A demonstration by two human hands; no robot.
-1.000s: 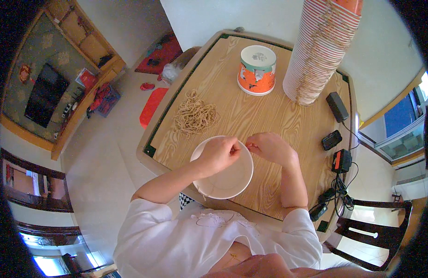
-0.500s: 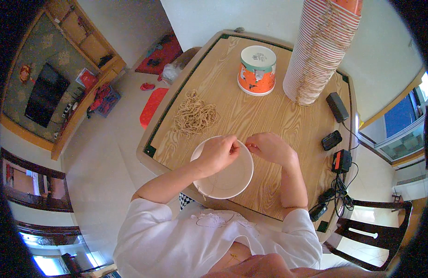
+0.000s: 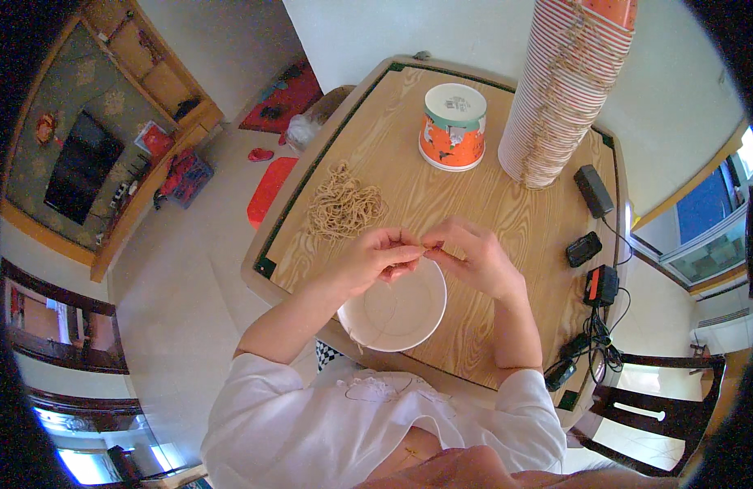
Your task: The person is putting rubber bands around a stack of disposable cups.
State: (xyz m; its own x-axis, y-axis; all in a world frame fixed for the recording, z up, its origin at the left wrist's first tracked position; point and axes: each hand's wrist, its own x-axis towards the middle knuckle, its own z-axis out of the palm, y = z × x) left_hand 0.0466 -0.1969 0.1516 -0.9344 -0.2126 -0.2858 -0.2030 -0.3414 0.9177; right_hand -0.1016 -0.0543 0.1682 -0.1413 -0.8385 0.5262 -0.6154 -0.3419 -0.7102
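My left hand (image 3: 383,259) and my right hand (image 3: 472,254) meet fingertip to fingertip above the far rim of a white-lined paper bucket (image 3: 401,314). Both are closed in a pinch on a short bit of tan twine, mostly hidden by the fingers. The bucket stands open side up at the near edge of the table. Inside it a thin strand shows, and a twine end hangs over its near left rim. Just beyond my left hand lies a loose heap of twine (image 3: 344,204).
An upside-down orange and green paper bucket (image 3: 453,134) stands farther back on the wooden table (image 3: 490,204). Beside it rises a tall stack of nested buckets (image 3: 560,94) with twine down its side. Black adapters and cables (image 3: 596,342) line the right edge, near a dark chair (image 3: 653,407).
My hands have come together above the far rim, the left turning so its fingers show. The right has shifted slightly left. The bucket has hardly moved.
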